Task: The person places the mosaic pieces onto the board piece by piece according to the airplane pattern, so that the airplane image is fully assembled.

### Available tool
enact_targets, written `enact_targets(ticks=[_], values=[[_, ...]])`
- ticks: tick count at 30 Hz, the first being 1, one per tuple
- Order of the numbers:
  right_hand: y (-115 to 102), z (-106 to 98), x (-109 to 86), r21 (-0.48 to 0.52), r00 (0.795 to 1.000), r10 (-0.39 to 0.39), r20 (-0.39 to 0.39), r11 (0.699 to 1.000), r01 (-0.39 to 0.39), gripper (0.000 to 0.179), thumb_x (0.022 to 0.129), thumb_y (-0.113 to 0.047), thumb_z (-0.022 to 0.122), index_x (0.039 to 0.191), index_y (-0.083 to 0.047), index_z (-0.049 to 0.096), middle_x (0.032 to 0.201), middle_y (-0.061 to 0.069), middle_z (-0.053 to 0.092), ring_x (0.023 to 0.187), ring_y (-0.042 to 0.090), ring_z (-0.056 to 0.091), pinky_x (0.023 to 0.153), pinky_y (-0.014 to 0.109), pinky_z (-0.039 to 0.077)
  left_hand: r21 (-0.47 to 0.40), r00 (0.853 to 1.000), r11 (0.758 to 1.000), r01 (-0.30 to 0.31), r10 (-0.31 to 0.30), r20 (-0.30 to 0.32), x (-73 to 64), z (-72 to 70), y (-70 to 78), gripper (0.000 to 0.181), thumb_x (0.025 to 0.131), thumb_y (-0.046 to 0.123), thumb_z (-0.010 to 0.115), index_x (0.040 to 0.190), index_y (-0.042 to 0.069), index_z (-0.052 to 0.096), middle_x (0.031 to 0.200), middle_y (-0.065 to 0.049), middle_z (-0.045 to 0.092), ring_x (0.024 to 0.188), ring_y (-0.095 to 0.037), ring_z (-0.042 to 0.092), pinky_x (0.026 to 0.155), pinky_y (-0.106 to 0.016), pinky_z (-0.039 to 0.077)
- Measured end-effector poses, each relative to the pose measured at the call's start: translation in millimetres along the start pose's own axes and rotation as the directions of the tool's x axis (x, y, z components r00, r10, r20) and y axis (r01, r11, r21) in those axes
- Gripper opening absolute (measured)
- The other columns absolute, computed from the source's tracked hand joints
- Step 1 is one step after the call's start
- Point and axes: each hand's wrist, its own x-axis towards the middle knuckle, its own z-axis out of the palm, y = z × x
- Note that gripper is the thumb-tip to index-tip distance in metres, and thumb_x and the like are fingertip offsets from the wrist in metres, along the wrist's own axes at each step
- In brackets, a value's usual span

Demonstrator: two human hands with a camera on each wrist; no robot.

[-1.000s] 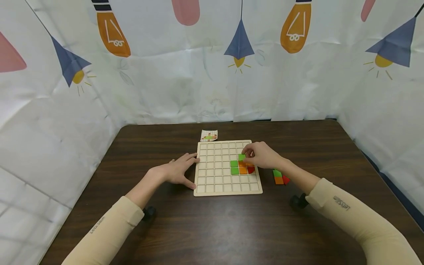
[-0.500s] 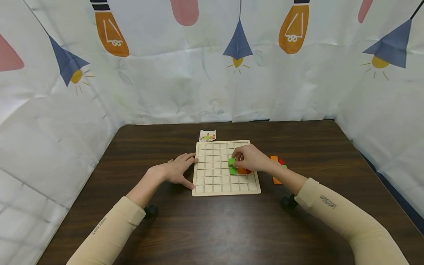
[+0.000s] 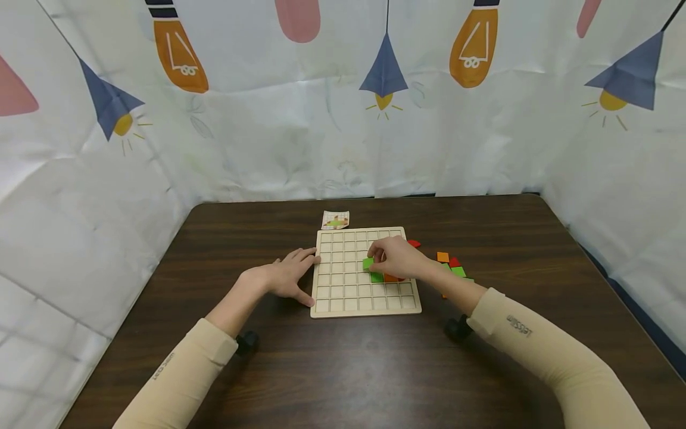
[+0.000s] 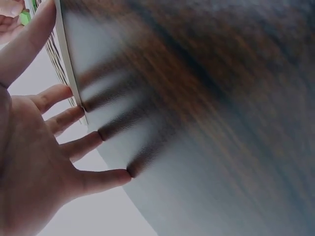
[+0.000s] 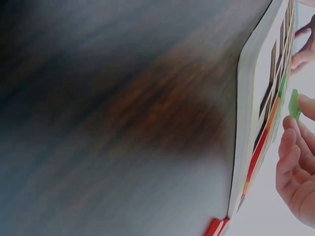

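Clock set on the board, 12 away from the person. The pale square wooden board (image 3: 340,298), its face ruled into cells, lies flat on the dark wood-grain worktop (image 3: 354,369).

Right hand (image 3: 401,257): grip pinches a bright green flat tile (image 3: 367,264) between thumb and fingertips, over the board's centre. From above, the tile's uncovered side points to 9 o'clock; fingers hide the rest, so I cannot read a long axis. Right-wrist view adds its thin edge, roughly parallel to the board's face and clear of it.

Cells hold a second green tile (image 3: 377,277), towards 5 o'clock, and an orange tile (image 3: 391,278) just beside it. Right-wrist view shows a red piece (image 5: 255,160) on the board; head view gives only a sliver.

Left hand (image 3: 286,275): at 9 o'clock, grip spread along the board's edge. Left-wrist view shows ring and little fingertips touching the worktop.

Off the board: a loose red piece (image 3: 414,243) at 2; an orange square (image 3: 442,257) among mixed pieces (image 3: 458,271) at 3; a printed white card (image 3: 335,220) at 11.
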Motion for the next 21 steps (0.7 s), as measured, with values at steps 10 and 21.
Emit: enact_targets(ticks=[10, 21], values=[[-8.5, 4.4, 6.1, -0.049, 1.0, 0.011, 0.01, 0.999, -0.011, 0.023, 0.092, -0.015, 0.08, 0.108, -0.001, 0.073, 0.082, -0.004, 0.068, 0.073, 0.011, 0.061, 0.073, 0.032, 0.053, -0.006, 1.0, 1.0, 0.008, -0.008, 0.0, 2.8, -1.2, 0.0, 0.096, 0.086, 0.047, 0.083, 0.159, 0.007, 0.033, 0.169, -0.018, 0.01, 0.154, -0.046, 0.002, 0.111, -0.075, 0.02], [-9.3, 9.0, 10.6, -0.082, 1.0, 0.018, 0.018, 0.997, -0.016, 0.023, 0.092, -0.013, 0.079, 0.109, 0.0, 0.073, 0.083, -0.003, 0.068, 0.076, 0.011, 0.062, 0.076, 0.032, 0.054, -0.029, 1.0, 1.0, 0.011, -0.01, 0.01, 3.0, -0.9, -1.2, 0.097, 0.087, 0.046, 0.083, 0.159, 0.006, 0.031, 0.17, -0.019, 0.005, 0.154, -0.046, 0.0, 0.11, -0.077, 0.017]])
